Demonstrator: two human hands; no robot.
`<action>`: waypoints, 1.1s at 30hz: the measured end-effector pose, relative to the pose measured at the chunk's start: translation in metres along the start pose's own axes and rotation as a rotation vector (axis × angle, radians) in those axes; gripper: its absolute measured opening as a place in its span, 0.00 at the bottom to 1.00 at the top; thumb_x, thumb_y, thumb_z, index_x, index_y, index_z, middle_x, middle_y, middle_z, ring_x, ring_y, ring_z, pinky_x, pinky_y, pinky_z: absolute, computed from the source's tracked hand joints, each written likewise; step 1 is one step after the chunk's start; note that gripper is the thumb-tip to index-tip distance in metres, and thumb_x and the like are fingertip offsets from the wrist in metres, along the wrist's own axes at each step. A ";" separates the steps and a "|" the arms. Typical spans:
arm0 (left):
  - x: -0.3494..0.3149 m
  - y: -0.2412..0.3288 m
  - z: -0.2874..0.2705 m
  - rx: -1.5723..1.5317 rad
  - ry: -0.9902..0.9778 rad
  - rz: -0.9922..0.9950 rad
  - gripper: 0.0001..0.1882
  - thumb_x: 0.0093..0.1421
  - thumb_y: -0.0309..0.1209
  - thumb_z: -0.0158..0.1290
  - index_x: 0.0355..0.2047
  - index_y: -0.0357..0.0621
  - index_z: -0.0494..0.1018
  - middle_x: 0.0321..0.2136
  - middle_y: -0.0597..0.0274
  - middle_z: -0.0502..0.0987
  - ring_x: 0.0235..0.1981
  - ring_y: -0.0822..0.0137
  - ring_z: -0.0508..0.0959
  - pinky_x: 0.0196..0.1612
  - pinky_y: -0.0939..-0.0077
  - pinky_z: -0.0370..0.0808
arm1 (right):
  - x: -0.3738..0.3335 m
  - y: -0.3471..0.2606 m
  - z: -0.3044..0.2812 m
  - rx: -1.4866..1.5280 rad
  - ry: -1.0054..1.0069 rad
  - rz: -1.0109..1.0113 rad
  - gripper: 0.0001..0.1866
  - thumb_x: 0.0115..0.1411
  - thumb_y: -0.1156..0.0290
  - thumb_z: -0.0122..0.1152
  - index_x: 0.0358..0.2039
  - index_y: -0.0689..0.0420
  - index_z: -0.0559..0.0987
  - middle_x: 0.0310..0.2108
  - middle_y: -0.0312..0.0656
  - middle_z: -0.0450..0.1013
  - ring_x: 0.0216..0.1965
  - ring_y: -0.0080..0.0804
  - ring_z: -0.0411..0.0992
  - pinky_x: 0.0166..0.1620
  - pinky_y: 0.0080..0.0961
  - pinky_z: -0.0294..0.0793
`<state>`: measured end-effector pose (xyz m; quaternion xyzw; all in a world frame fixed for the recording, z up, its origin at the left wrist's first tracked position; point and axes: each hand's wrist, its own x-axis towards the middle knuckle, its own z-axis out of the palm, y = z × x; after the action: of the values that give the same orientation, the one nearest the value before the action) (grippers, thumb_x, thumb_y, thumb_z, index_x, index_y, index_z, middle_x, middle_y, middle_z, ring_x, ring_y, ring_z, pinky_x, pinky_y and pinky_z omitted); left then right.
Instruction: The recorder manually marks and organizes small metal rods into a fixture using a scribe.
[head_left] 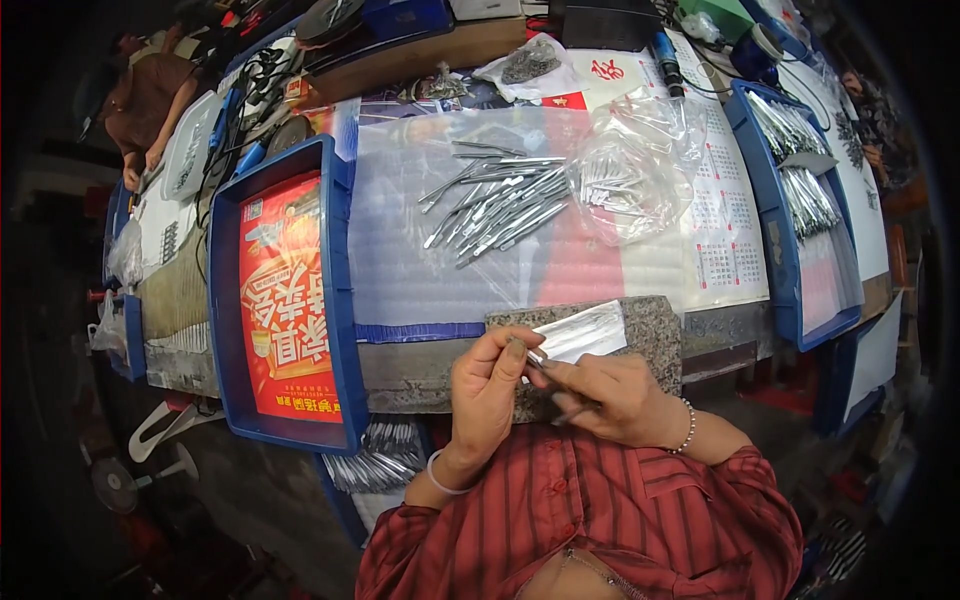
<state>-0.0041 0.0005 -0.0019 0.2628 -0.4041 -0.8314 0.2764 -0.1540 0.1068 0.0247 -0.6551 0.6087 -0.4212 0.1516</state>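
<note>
My left hand (488, 390) is closed, thumb and fingertips pinching a small metal piece (535, 358) whose shape is mostly hidden. My right hand (618, 400) meets it from the right, its fingers curled and partly blurred; what they hold does not show clearly. Both hands are above the front of a speckled stone slab (655, 345). A shiny silver-white sheet (585, 330) lies on the slab just beyond my fingers. Farther off, a loose pile of slim metal rods (500, 205) rests on clear plastic sheeting, touching an open clear bag (640, 215) with small metal pieces in it.
At left a blue tray (345, 300) lined with red printed card juts over the table edge. Another blue tray (845, 285) at right holds bundled metal parts. Below the left tray sits a bin of metal parts (375, 455). A person (150, 100) works at far left.
</note>
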 end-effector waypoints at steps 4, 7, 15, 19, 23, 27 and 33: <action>-0.004 -0.003 -0.004 0.054 0.027 -0.017 0.13 0.69 0.32 0.47 0.42 0.33 0.73 0.32 0.61 0.76 0.28 0.76 0.75 0.36 0.83 0.73 | -0.008 0.005 0.007 -0.051 -0.013 -0.038 0.18 0.46 0.77 0.65 0.41 0.60 0.79 0.20 0.36 0.67 0.18 0.30 0.70 0.19 0.27 0.69; -0.009 -0.004 -0.008 -0.031 0.012 -0.082 0.10 0.68 0.29 0.48 0.41 0.33 0.73 0.32 0.62 0.76 0.29 0.75 0.76 0.37 0.83 0.74 | -0.011 0.004 0.000 -0.122 -0.040 -0.107 0.17 0.46 0.76 0.66 0.39 0.59 0.80 0.19 0.35 0.66 0.17 0.29 0.69 0.19 0.27 0.69; -0.016 0.000 -0.019 0.820 -0.226 0.204 0.06 0.54 0.19 0.58 0.33 0.34 0.75 0.29 0.56 0.78 0.31 0.63 0.79 0.36 0.72 0.73 | -0.016 0.013 -0.020 -0.152 -0.246 -0.137 0.13 0.47 0.75 0.65 0.36 0.59 0.79 0.19 0.36 0.65 0.19 0.30 0.70 0.20 0.27 0.70; -0.011 -0.019 -0.023 1.011 0.005 0.533 0.06 0.52 0.19 0.58 0.32 0.39 0.75 0.29 0.57 0.77 0.32 0.57 0.77 0.40 0.67 0.69 | -0.018 0.024 -0.031 -0.068 -0.003 0.110 0.11 0.61 0.67 0.56 0.38 0.62 0.77 0.29 0.46 0.74 0.24 0.40 0.73 0.27 0.30 0.73; 0.003 -0.033 -0.029 1.243 0.097 0.719 0.10 0.50 0.19 0.60 0.33 0.41 0.75 0.30 0.57 0.77 0.38 0.56 0.77 0.46 0.64 0.66 | -0.009 0.026 -0.038 -0.058 0.069 0.132 0.18 0.67 0.59 0.47 0.41 0.62 0.76 0.36 0.49 0.77 0.25 0.43 0.73 0.30 0.30 0.73; 0.006 -0.034 -0.028 1.377 0.044 0.713 0.10 0.51 0.21 0.60 0.34 0.43 0.75 0.32 0.59 0.76 0.42 0.57 0.76 0.48 0.61 0.63 | -0.010 0.032 -0.031 -0.156 0.005 0.169 0.19 0.68 0.57 0.47 0.40 0.62 0.77 0.36 0.47 0.77 0.28 0.44 0.74 0.33 0.31 0.73; 0.005 -0.035 -0.033 1.460 0.004 0.699 0.11 0.51 0.22 0.61 0.35 0.44 0.75 0.33 0.61 0.74 0.43 0.58 0.76 0.49 0.60 0.61 | -0.001 0.011 -0.046 0.087 0.020 0.272 0.13 0.64 0.68 0.51 0.43 0.62 0.77 0.31 0.48 0.77 0.25 0.40 0.75 0.29 0.29 0.75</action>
<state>0.0054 -0.0023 -0.0490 0.2369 -0.9032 -0.2230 0.2800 -0.1953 0.1196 0.0442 -0.5551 0.6745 -0.4292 0.2294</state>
